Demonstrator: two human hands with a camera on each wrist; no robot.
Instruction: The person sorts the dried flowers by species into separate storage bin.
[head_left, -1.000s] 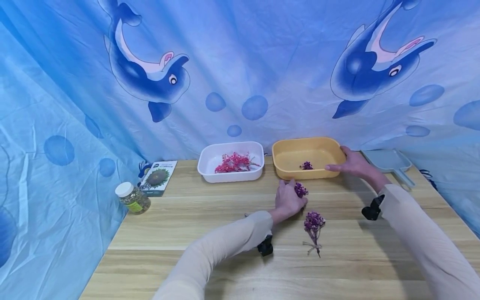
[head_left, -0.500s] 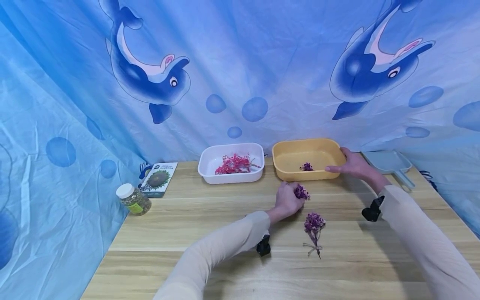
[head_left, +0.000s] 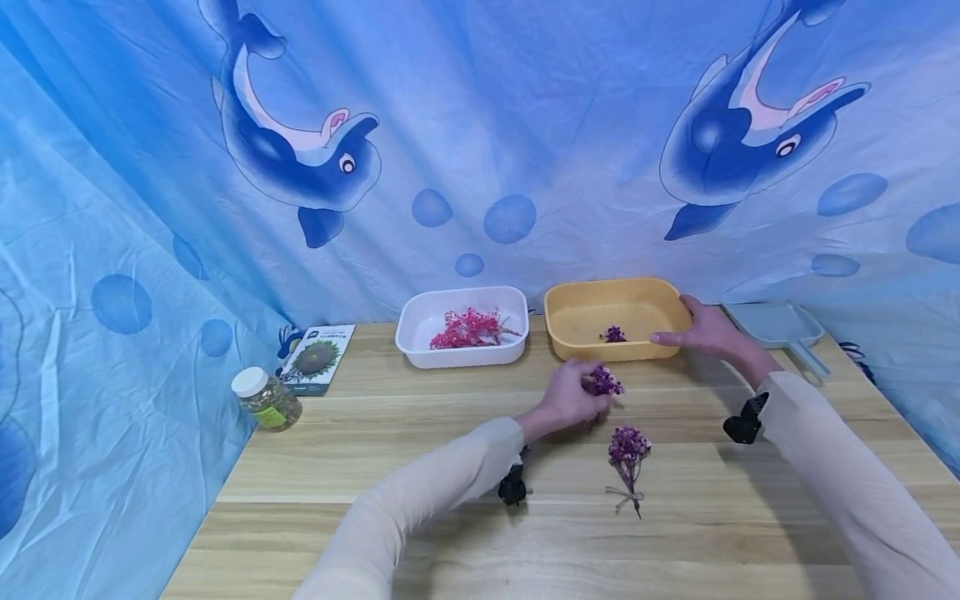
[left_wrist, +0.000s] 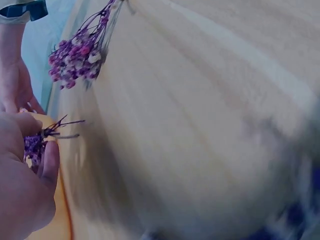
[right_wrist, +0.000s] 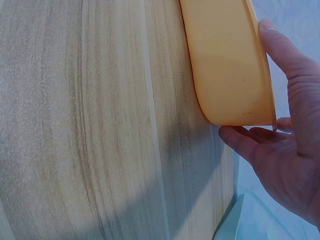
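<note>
My left hand (head_left: 566, 402) pinches a small bunch of purple dried flowers (head_left: 606, 381) between thumb and fingers, just in front of the yellow basin (head_left: 581, 349). In the left wrist view the bunch's thin stems (left_wrist: 65, 132) stick out past the fingertips. My right hand (head_left: 708, 330) grips the basin's right end, thumb on the front side and fingers round the corner, as the right wrist view also shows. Inside the basin lies a small purple flower cluster (head_left: 613, 333). A second purple bunch (head_left: 628, 454), tied with twine, lies on the table nearer to me.
Left of the yellow basin stands a white basin (head_left: 465, 358) holding pink dried flowers (head_left: 472, 327). A lidded jar (head_left: 267, 402) and a sunflower-printed packet (head_left: 318, 358) are at the table's left. A light blue dustpan (head_left: 776, 321) lies at the back right, by the curtain.
My left hand has drawn back slightly toward me and turned, and the purple bunch in it has shifted a little to the right. My right hand and the yellow basin stay put.
</note>
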